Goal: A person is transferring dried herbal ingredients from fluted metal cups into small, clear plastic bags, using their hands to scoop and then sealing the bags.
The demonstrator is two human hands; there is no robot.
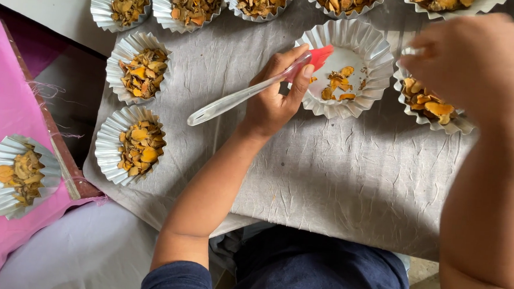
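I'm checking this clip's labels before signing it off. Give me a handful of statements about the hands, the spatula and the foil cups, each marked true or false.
1. The left hand grips a spatula with a clear handle and a red tip. True.
2. The spatula's red tip reaches into the foil cup under the spatula, which is heaped full. False: that cup holds only a few orange pieces on a mostly bare bottom.
3. The right hand is above the foil cup at the right edge. True.
4. One filled foil cup on the pink cloth lies apart from the rest. True.
5. The cups by the hands stand on a green plastic sheet. False: they stand on a creased grey cloth.
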